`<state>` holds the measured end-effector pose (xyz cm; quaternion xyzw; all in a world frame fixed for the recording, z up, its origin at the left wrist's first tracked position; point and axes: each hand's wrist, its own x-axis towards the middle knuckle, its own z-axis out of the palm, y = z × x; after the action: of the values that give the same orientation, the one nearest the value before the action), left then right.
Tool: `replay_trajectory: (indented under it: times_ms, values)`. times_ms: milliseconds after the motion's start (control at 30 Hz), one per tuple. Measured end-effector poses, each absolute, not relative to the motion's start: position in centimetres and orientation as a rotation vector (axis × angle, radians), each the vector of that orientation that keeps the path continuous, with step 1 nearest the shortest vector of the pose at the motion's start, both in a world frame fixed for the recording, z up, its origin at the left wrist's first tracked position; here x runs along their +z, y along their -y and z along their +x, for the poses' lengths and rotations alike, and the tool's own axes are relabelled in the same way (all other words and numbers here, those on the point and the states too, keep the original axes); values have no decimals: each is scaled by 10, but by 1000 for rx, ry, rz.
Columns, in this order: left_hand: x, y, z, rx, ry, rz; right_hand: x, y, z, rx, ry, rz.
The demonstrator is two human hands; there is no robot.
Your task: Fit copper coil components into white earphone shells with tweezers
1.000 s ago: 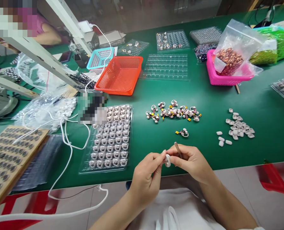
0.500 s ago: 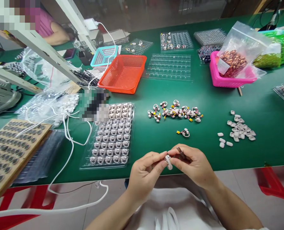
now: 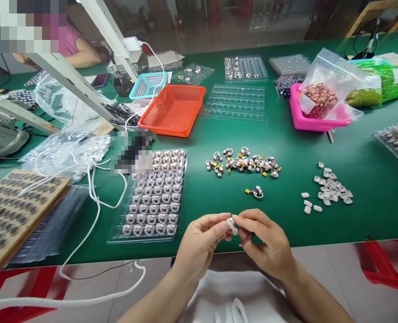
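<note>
Between thumb and fingers, my left hand (image 3: 199,244) pinches a small white part with a rounded end (image 3: 232,227), just over the table's front edge. My right hand (image 3: 269,242) is closed, its index fingertip at the top of that part. A thin dark metal tool (image 3: 247,239) lies in the right fingers; its kind is hard to make out. Beyond the hands lies one white looped piece with a yellow tab (image 3: 255,192), and behind it a pile of similar wired pieces (image 3: 251,163). Loose small white caps (image 3: 333,190) are scattered to the right.
A clear tray of silvery-white shells (image 3: 152,197) stands left of the hands, with white cables (image 3: 98,211) beside it. An orange basket (image 3: 172,130), an empty-celled clear tray (image 3: 234,102) and a pink basket (image 3: 316,123) sit farther back. A person's arm (image 3: 84,53) shows at upper left.
My right hand has turned, so the dark tool that pointed up now slants down below the fingers. The white part has tilted and shifted slightly left. The whole view has moved a little.
</note>
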<state>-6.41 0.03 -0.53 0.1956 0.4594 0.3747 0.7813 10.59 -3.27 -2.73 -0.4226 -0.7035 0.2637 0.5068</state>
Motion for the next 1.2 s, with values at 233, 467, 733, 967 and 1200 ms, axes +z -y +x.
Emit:
replay_trajectory:
  times_ms: [233, 467, 733, 967, 1200]
  values:
    - [-6, 1, -60, 787, -975, 398, -33, 34, 101, 547, 1650, -1092]
    - [-4, 1, -60, 751, -1008, 404, -34, 32, 98, 419, 1648, -1111]
    - [-6, 2, -56, 808, -986, 337, -38, 31, 94, 339, 1638, -1126]
    - [-1, 3, -54, 815, -1040, 338, -37, 30, 95, 340, 1644, -1102]
    - [-7, 4, -57, 804, -1089, 376, -39, 29, 94, 348, 1614, -1123]
